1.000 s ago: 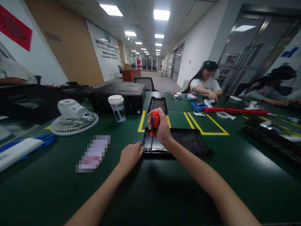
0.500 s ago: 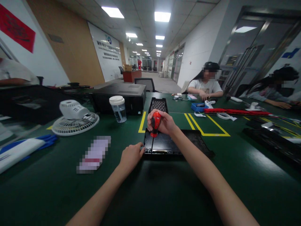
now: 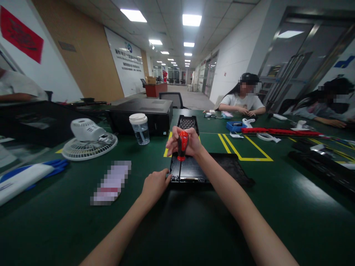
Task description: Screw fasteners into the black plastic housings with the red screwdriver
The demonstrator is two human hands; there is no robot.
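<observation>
A screwdriver [image 3: 182, 143] with a red and black handle stands nearly upright in my right hand [image 3: 192, 141]. Some of the fingers are loosened and reach out to the left of the handle. Its thin shaft goes down to the near left part of a black panel-like casing [image 3: 219, 168], which lies flat before me. At the casing's left edge, my left hand [image 3: 156, 184] grips it with thumb and fingertips. What the screwdriver's tip touches is too small to make out. Just behind my right hand lies a black tray [image 3: 187, 121] with several small shiny pieces.
To the left are a clear cup with a white lid [image 3: 139, 129], a white fan [image 3: 88, 138], blurred lilac packet [image 3: 112, 183] and blue gloves [image 3: 55, 164]. A large black case [image 3: 141, 114] stands behind. At right are a blue box [image 3: 234, 126], black parts [image 3: 321, 166] and seated people.
My right hand's fingers have shifted left and opened somewhat around the screwdriver handle. The screwdriver stays almost upright in the same place. My left hand stays at the casing's edge.
</observation>
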